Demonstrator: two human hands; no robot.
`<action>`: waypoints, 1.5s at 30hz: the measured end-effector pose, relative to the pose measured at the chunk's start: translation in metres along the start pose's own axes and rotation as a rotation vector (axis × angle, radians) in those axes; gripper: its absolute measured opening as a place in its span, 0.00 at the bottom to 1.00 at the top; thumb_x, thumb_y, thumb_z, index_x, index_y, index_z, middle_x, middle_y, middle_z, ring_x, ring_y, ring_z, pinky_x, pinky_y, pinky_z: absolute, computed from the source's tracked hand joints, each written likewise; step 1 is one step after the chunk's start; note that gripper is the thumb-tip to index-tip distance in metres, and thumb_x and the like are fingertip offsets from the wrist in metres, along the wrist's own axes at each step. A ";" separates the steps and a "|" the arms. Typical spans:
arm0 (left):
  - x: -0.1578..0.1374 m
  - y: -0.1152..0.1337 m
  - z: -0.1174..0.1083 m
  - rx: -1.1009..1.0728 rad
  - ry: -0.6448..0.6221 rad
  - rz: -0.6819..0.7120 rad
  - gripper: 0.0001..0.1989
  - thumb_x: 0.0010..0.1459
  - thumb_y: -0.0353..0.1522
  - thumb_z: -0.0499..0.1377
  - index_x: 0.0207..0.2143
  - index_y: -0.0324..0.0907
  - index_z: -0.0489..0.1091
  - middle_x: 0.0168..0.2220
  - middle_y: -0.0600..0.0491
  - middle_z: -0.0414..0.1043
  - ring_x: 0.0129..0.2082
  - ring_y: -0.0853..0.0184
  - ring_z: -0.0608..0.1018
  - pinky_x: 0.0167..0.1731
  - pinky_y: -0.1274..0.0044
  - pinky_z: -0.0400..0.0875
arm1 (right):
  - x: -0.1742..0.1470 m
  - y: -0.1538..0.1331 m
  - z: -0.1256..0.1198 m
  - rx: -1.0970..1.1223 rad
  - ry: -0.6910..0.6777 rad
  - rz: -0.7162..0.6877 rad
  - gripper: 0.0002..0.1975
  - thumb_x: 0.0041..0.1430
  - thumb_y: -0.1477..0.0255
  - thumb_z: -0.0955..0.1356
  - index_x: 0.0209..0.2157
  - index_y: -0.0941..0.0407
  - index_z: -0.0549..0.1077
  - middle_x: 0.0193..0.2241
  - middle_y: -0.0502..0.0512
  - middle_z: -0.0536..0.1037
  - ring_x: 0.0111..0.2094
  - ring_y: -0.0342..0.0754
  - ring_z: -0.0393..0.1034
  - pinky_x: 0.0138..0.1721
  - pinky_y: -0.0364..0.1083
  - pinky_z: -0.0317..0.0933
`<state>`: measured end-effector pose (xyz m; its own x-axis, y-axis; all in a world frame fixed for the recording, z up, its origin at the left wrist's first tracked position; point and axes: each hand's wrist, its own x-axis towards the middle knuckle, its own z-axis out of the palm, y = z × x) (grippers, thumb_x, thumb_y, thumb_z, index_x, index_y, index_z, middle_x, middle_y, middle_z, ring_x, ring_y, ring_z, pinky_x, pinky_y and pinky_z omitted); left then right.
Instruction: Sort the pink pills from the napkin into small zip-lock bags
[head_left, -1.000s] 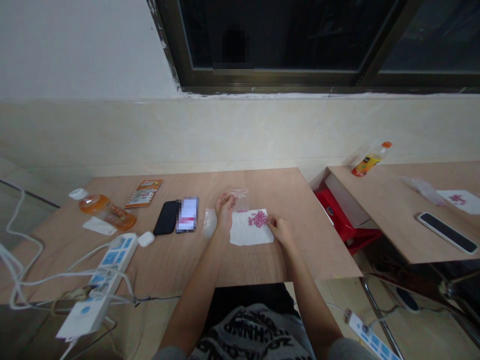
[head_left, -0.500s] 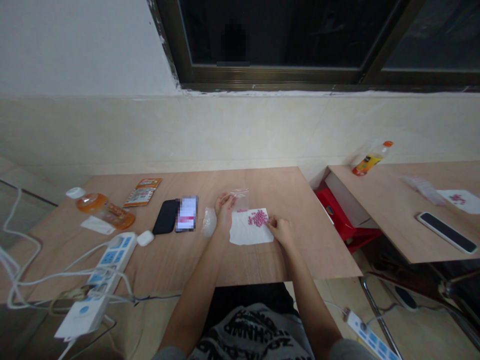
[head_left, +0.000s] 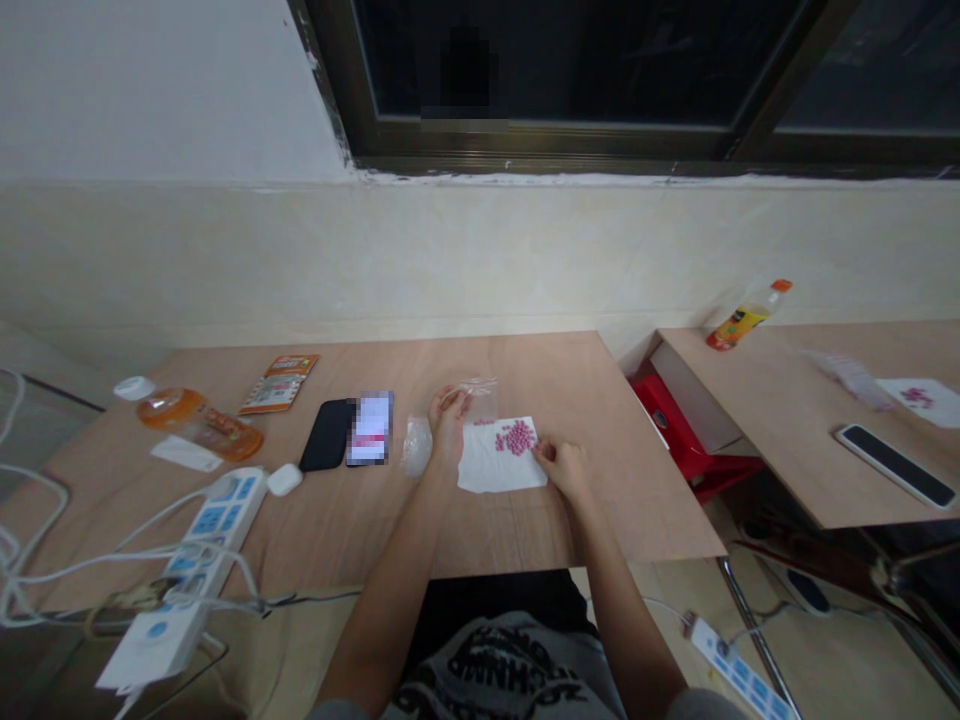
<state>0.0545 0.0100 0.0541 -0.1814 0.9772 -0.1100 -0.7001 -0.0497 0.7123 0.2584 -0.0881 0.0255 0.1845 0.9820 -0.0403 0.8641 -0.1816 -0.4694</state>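
My left hand is closed on the edge of a clear zip bag, which lies flat on the table with a few pink pieces near its lower edge. Beside it is a white paper sheet bearing a cluster of small pink beads. At the right side of that cluster, my right hand has thumb and forefinger pinched together over the paper's edge. What sits between those fingertips is too small to make out. Another clear plastic bag rests left of my left wrist.
Two phones, one black and one lit, lie left of the bags. Farther left are an orange packet, a drink bottle on its side and a corded power strip. A second table stands right, beyond a red stool.
The view has shifted slightly. My left hand stays on the zip bag, and my right hand stays pinched by the beads with barely any movement.
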 end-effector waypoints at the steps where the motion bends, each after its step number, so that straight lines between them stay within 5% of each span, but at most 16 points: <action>1: 0.000 0.000 0.000 0.000 0.001 -0.002 0.18 0.41 0.27 0.71 0.35 0.42 0.71 0.32 0.56 0.78 0.35 0.69 0.80 0.46 0.73 0.71 | -0.001 0.000 0.001 0.005 0.002 -0.002 0.08 0.60 0.66 0.67 0.33 0.53 0.77 0.27 0.51 0.79 0.30 0.46 0.71 0.33 0.43 0.51; 10: -0.002 0.000 0.004 0.000 0.001 -0.011 0.18 0.40 0.27 0.71 0.35 0.42 0.71 0.32 0.56 0.78 0.34 0.70 0.80 0.44 0.74 0.71 | 0.003 -0.003 -0.001 0.133 0.119 -0.064 0.12 0.59 0.63 0.67 0.30 0.55 0.78 0.19 0.50 0.73 0.23 0.45 0.67 0.28 0.42 0.51; 18: -0.004 -0.005 0.005 0.066 -0.047 -0.030 0.19 0.40 0.28 0.71 0.36 0.41 0.70 0.30 0.56 0.78 0.32 0.70 0.80 0.44 0.73 0.70 | 0.049 -0.063 -0.036 0.474 0.255 -0.290 0.12 0.57 0.64 0.66 0.33 0.57 0.77 0.17 0.46 0.68 0.20 0.42 0.62 0.25 0.41 0.52; 23: -0.005 -0.004 0.005 0.075 -0.078 -0.024 0.19 0.41 0.29 0.71 0.37 0.42 0.69 0.29 0.56 0.77 0.31 0.69 0.80 0.43 0.73 0.70 | 0.063 -0.097 -0.051 0.454 0.246 -0.382 0.12 0.59 0.64 0.66 0.34 0.57 0.77 0.18 0.46 0.68 0.20 0.41 0.62 0.27 0.41 0.53; 30: -0.007 -0.003 0.005 0.073 -0.091 -0.022 0.18 0.43 0.28 0.70 0.37 0.42 0.69 0.30 0.56 0.77 0.32 0.69 0.79 0.45 0.72 0.70 | 0.062 -0.108 -0.053 0.368 0.239 -0.375 0.11 0.60 0.65 0.66 0.35 0.57 0.77 0.19 0.47 0.71 0.22 0.42 0.65 0.28 0.41 0.53; 36: -0.007 -0.002 0.005 0.065 -0.073 -0.017 0.19 0.41 0.28 0.70 0.37 0.42 0.69 0.30 0.57 0.77 0.32 0.70 0.79 0.43 0.74 0.70 | 0.064 -0.094 -0.050 0.428 0.255 -0.336 0.13 0.59 0.64 0.65 0.37 0.56 0.77 0.19 0.47 0.71 0.22 0.43 0.65 0.28 0.41 0.54; 45: -0.003 -0.002 0.004 0.028 -0.032 0.012 0.19 0.39 0.28 0.71 0.35 0.41 0.70 0.31 0.56 0.78 0.34 0.69 0.80 0.44 0.73 0.72 | 0.033 -0.010 -0.019 0.311 0.181 -0.064 0.14 0.57 0.64 0.65 0.36 0.58 0.78 0.19 0.49 0.71 0.22 0.45 0.66 0.26 0.42 0.52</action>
<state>0.0591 0.0075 0.0558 -0.1673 0.9827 -0.0794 -0.6786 -0.0564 0.7323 0.2643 -0.0551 0.0457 0.2388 0.9608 0.1411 0.6978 -0.0687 -0.7130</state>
